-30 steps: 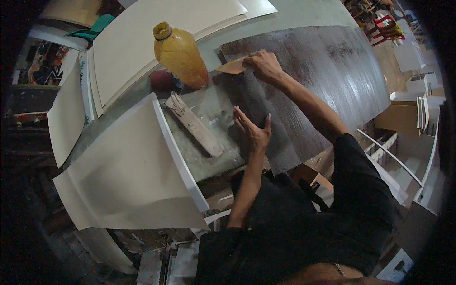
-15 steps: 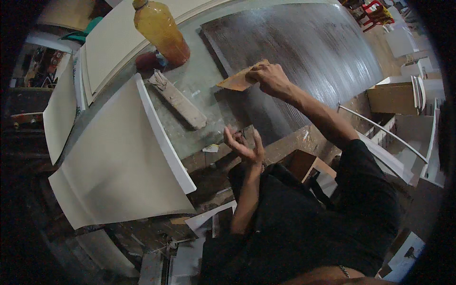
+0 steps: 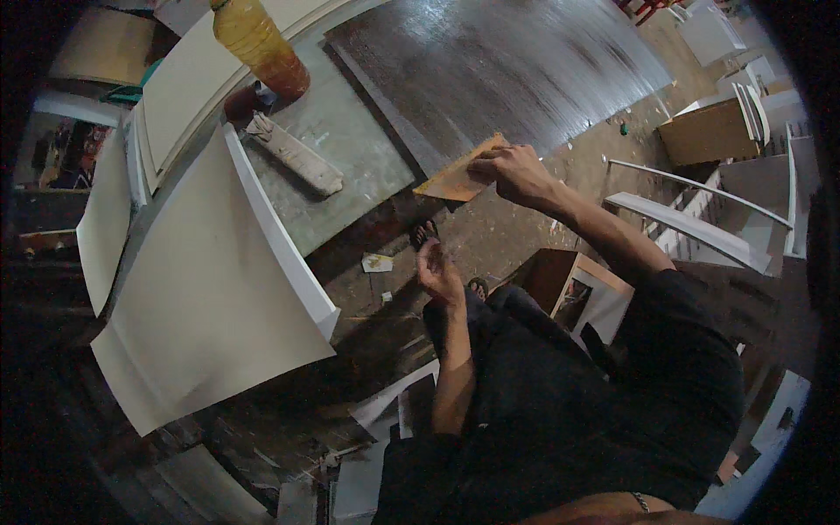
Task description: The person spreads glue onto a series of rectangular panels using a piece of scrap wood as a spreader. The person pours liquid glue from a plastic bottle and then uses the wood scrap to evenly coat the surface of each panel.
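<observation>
Left to right: two cream flat panels (image 3: 210,297), one amber plastic bottle (image 3: 254,39), one paint-caked wrapped roller (image 3: 293,156) on the grey tabletop (image 3: 350,166). The left hand (image 3: 437,273) has dropped off the dark board, fingers loose, empty. The right hand (image 3: 516,171), its grip clamped on one tan flat scraper (image 3: 459,175), has lifted it clear of the board's edge.

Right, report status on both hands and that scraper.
Right hand grips tan scraper, held above dark panel edge. Left hand empty, open. Nothing in the way.
</observation>
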### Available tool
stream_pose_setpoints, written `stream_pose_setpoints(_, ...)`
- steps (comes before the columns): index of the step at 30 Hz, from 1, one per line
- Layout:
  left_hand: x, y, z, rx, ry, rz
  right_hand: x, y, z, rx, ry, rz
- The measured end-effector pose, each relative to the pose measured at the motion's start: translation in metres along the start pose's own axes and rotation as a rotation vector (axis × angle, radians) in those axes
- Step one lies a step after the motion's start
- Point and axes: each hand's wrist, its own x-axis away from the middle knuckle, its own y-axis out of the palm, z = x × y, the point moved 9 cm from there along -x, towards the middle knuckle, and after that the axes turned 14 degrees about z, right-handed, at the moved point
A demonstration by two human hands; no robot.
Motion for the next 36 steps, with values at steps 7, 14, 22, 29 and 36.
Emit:
stream_pose_setpoints(7,-0.016,-0.020,0.013,-0.113,0.010,0.020,0.068,-0.002,0.003,0.082,0.112,-0.240)
stream_pose_setpoints(14,-0.075,0.055,0.022,-0.133,-0.054,-0.229,0.138,-0.027,0.023,-0.031,0.275,-0.163)
stream_pose_setpoints(22,-0.126,0.084,0.074,-0.224,0.183,-0.065,-0.038,-0.069,0.047,0.028,0.132,0.237)
stream_pose_setpoints(29,-0.395,0.163,0.232,-0.550,0.671,0.154,-0.055,-0.083,0.058,-0.308,0.367,0.352)
stream_pose_setpoints(36,-0.418,0.275,0.259,-0.581,1.059,-0.299,-0.005,-0.069,0.165,-0.719,0.638,0.590)
